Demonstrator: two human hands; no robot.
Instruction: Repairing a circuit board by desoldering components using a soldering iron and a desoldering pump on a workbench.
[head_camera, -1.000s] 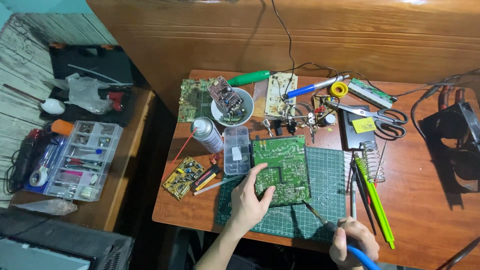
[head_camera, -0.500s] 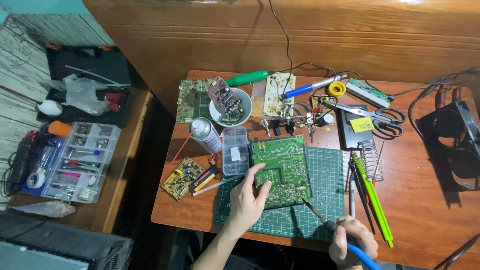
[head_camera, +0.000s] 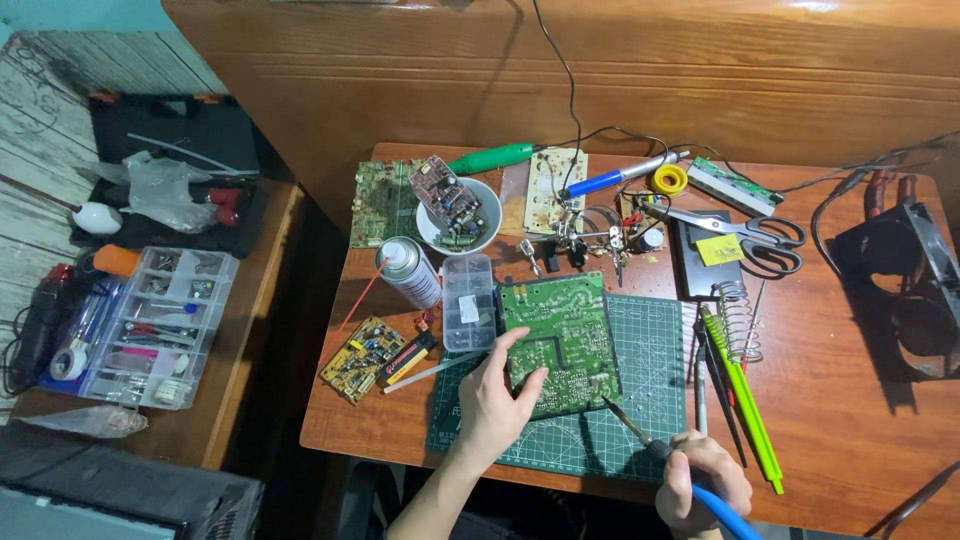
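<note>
A green circuit board (head_camera: 560, 335) lies on a green cutting mat (head_camera: 650, 370) on the wooden table (head_camera: 850, 420). My left hand (head_camera: 495, 400) rests on the board's near left corner, fingers pressing it down. My right hand (head_camera: 700, 485) grips a blue-handled soldering iron (head_camera: 660, 455) at the table's near edge. The iron's tip touches the board's near right corner.
A spray can (head_camera: 408, 270), a clear parts box (head_camera: 467, 300) and a small yellow board (head_camera: 363, 358) lie left of the mat. A white bowl (head_camera: 458, 215), scissors (head_camera: 750, 232), a coil stand (head_camera: 738, 320) and pens (head_camera: 740, 400) crowd the back and right. A side table holds a clear organizer (head_camera: 150, 325).
The view has shifted slightly. Both hands stay nearly in place, the left on the board and the right with the iron's tip at the board's near right corner.
</note>
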